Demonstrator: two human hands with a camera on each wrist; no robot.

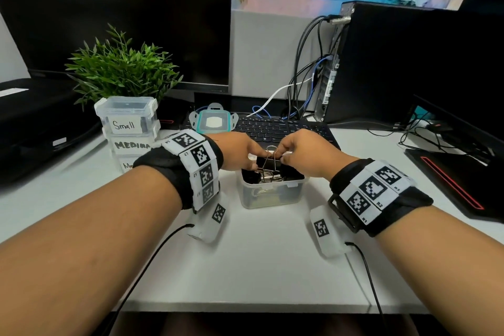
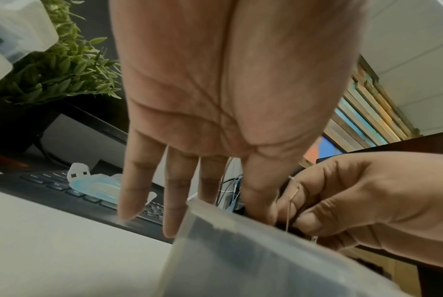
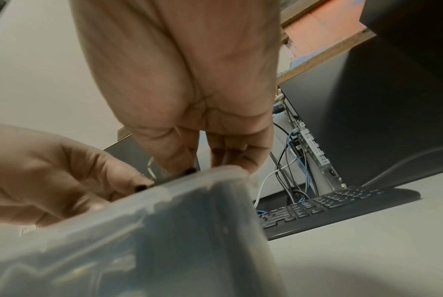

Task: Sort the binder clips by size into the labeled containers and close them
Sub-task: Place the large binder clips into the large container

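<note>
Over the open clear tub [image 1: 270, 194] at the middle of the white desk [image 1: 259, 267], a large black binder clip [image 1: 268, 162] with silver wire handles is held just above the tub's mouth, where more black clips lie heaped. The left hand [image 1: 240, 151] and the right hand [image 1: 305, 154] meet on it from either side; the right thumb and forefinger pinch a wire handle, while the left forefinger and thumb reach down to the clip with the other three fingers hanging straight, though how firmly the left holds it I cannot tell. This looks like the picking-out step, one clip being drawn from the mixed pile. Next it would need to be judged for size and carried to the matching box, which must be unlatched first. Those boxes stand stacked [image 1: 128, 128] at the left, lids on, with handwritten labels reading "Small" on top and "MEDIUM" below; a third label starts "Me" and is otherwise hidden by the wrist. A teal-rimmed lid [image 1: 214, 120] lies on the black keyboard [image 1: 286, 128] behind, near a green plant [image 1: 122, 68].
</note>
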